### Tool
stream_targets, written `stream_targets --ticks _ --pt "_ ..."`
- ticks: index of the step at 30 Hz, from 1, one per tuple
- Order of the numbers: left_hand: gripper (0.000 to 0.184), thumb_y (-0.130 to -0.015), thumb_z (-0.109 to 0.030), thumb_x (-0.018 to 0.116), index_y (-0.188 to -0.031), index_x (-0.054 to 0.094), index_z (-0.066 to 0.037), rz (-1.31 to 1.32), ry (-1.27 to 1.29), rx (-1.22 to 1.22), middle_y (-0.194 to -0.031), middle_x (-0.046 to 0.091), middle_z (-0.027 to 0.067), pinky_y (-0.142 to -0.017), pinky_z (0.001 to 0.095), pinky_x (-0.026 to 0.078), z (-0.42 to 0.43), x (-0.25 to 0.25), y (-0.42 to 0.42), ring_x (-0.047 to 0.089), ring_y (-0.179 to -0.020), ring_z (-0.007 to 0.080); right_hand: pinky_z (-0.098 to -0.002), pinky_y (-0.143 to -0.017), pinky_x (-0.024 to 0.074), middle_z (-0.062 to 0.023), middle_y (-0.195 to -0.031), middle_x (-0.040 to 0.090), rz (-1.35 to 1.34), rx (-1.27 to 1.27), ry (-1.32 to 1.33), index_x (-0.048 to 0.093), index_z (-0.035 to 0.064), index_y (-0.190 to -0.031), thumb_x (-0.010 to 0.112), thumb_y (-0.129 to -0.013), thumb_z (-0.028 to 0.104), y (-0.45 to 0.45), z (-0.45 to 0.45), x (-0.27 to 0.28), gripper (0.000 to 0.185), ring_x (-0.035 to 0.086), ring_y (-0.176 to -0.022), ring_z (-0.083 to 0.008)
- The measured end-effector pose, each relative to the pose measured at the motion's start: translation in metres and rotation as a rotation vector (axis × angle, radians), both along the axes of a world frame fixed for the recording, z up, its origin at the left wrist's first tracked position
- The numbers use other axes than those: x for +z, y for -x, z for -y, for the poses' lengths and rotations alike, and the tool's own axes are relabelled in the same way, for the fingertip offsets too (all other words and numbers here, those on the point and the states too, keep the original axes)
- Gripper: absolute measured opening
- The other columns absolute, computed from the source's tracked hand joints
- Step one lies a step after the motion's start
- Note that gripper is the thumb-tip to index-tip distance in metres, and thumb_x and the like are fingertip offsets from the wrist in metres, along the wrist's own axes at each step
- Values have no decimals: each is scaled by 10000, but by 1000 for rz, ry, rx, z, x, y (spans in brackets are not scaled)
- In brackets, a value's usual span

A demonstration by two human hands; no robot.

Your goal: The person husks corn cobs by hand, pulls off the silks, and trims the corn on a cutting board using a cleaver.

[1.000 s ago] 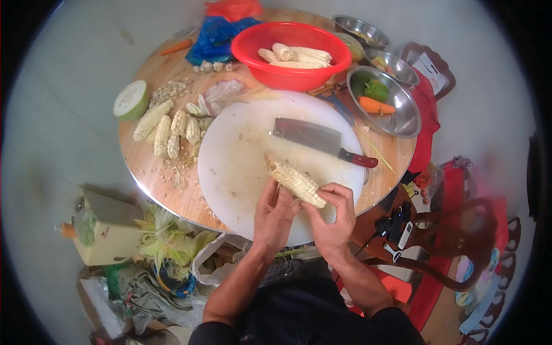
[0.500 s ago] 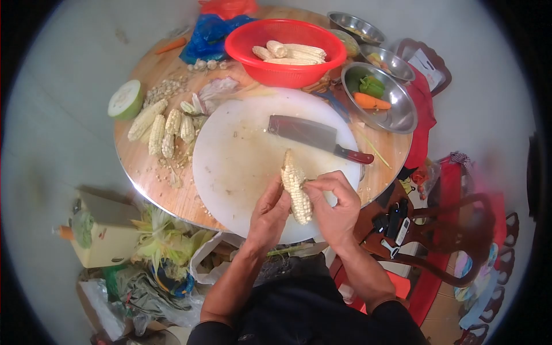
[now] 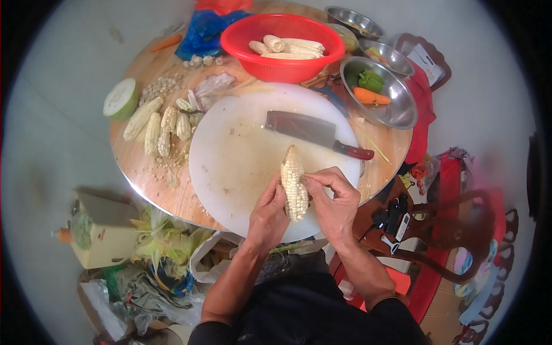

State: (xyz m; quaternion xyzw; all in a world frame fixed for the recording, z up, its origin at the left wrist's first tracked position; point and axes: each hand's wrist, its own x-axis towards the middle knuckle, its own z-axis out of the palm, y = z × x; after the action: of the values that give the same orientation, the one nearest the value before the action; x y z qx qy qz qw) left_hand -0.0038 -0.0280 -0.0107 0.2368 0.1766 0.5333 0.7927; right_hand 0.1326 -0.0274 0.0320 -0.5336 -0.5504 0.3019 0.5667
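A pale corn cob [image 3: 294, 187] stands nearly lengthwise above the near part of the round white cutting board [image 3: 224, 155], its narrow brownish tip pointing away from me. My left hand [image 3: 269, 215] grips it from the left side. On the right, my right hand [image 3: 333, 201] has its thumb and index finger pressed on the kernels. A cleaver [image 3: 305, 127] with a dark red handle lies on the board beyond the cob. Left of the board, several cobs [image 3: 152, 133] with kernels rest on the wooden table [image 3: 135, 167]. The red basket [image 3: 276, 72] behind the board holds several cobs.
Metal bowls stand at the back right, one [image 3: 405, 109] with a carrot and green pepper. A cut gourd [image 3: 121, 99], garlic and a blue bag [image 3: 204, 34] lie on the left. Husks [image 3: 167, 233] fill the floor area at the lower left; a wooden chair [image 3: 460, 230] stands right.
The cob has turned from slanting left to nearly lengthwise. My right hand's fingers have moved from its near end to its right side. The whole view has shifted slightly.
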Motion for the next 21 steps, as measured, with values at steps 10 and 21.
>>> stream_targets --ticks 10,21 --pt "539 -1073 -428 488 -1396 473 3 87 45 -51 -1146 644 135 -923 387 520 0 -4 2 647 -995 235 -254 -743 501 -16 -896 683 -149 -55 160 687 -5 -982 683 -953 66 -31 -16 -15 77 594 -809 -79" --pt "602 -1028 -489 557 -1394 480 -16 77 44 -80 -1144 643 123 -920 377 519 -1 -10 3 643 -1010 228 -245 -729 501 -18 -881 681 -154 -4 183 679 0 -1048 689 -938 50 -27 -26 -13 121 600 -761 -98"
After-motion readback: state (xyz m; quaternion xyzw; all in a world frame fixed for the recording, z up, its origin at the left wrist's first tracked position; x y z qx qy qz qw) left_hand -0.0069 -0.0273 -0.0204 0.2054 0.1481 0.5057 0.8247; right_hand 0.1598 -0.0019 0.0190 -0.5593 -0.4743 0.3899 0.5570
